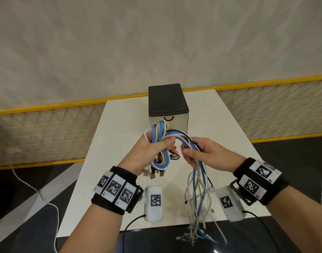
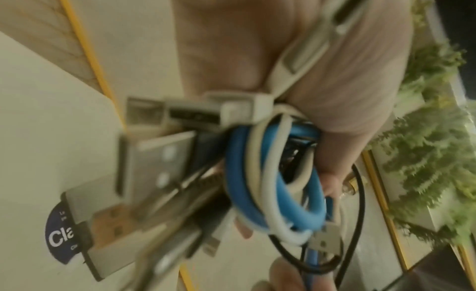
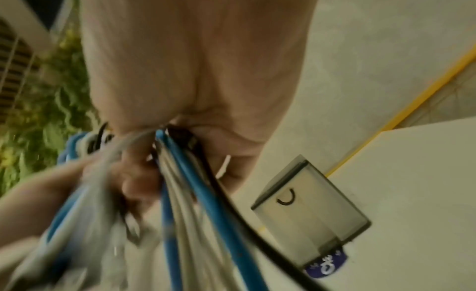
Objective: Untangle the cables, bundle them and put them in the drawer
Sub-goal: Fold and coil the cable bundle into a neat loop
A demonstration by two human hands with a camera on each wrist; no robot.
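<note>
A bunch of blue, white, grey and black cables (image 1: pixel 161 136) is held above the white table (image 1: pixel 118 128). My left hand (image 1: pixel 153 150) grips the looped part of the bundle (image 2: pixel 273 183), with USB plugs (image 2: pixel 165 159) sticking out below the palm. My right hand (image 1: pixel 198 152) grips the same cables (image 3: pixel 190 173) a little to the right, and their loose tails (image 1: pixel 198 194) hang down past the table's near edge. The small drawer unit (image 1: pixel 168 105) with a dark top stands behind the hands, its drawer closed (image 3: pixel 306 212).
A yellow-framed mesh fence (image 1: pixel 47 128) runs behind the table. A thin white cord (image 1: pixel 34 189) trails over the dark floor at the left. Green plants (image 2: pixel 438 153) show past the table in the wrist views.
</note>
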